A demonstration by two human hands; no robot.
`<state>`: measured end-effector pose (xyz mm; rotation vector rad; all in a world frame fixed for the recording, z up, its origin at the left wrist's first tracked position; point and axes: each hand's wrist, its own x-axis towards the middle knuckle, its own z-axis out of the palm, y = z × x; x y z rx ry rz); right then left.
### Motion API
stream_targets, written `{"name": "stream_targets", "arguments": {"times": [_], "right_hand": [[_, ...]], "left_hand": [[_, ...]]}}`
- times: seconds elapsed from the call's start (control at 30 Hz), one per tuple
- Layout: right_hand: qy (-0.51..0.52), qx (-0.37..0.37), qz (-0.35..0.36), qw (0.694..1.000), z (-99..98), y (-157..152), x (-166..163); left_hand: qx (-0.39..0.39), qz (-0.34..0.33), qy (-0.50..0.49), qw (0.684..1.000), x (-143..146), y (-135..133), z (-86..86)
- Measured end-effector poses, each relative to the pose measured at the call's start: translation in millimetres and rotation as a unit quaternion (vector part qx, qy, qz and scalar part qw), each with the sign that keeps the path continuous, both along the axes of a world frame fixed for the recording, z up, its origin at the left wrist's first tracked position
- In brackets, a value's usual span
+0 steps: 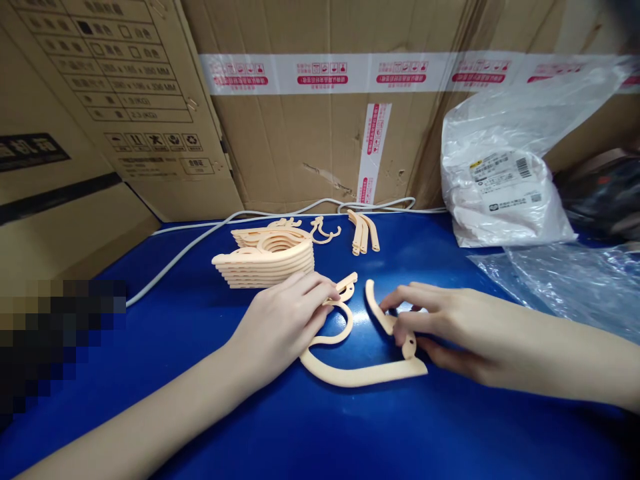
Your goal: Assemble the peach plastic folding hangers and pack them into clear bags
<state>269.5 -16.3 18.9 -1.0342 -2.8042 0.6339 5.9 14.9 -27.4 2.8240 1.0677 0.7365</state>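
Note:
Low over the blue tabletop is a beige plastic clothes hanger (350,377) with a curved arm, a round loop and a jointed end piece. My left hand (290,310) is closed on its upper part, the fingers hiding where they grip. With thumb and fingers, my right hand (445,327) pinches a short curved hanger arm (377,308) beside a small holed joint, at the tip of the long arm. Just behind my left hand stands a neat stack of folded beige hangers (265,263). Loose hooks (325,232) and several curved hanger arms (364,233) lie farther back.
Cardboard boxes (295,143) wall off the back and left of the blue table (320,440). A white cable (190,240) runs along the back. At the right are a white plastic parcel bag (505,187) and clear plastic wrap (575,280). A dark blurred object lies at the left edge.

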Motion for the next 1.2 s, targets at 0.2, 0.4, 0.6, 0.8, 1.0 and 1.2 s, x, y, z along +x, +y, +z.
{"name": "stream_targets", "arguments": {"times": [0.2,0.4,0.6,0.8,1.0,1.2], "right_hand": [[-0.038,0.019,-0.005,0.999,3.7,-15,-18],[-0.037,0.015,0.033,0.999,-1.7,-21,-24],[-0.025,-0.008,0.068,0.997,-1.6,-29,-27],[0.002,-0.025,0.076,0.997,-3.2,-27,-30],[0.038,-0.028,0.065,0.997,-1.9,-16,-26],[0.064,-0.034,0.040,0.997,-8.1,-8,-21]], "left_hand": [[0.012,0.017,0.003,1.000,2,-2,0.8],[-0.004,0.033,0.010,0.999,3,-2,2.0],[-0.013,0.047,0.006,0.999,4,-2,1.1],[-0.033,0.035,-0.008,0.999,2,-2,1.6],[-0.060,0.012,-0.032,0.998,1,-1,4.3],[-0.111,-0.016,-0.073,0.991,-1,2,1.0]]}}
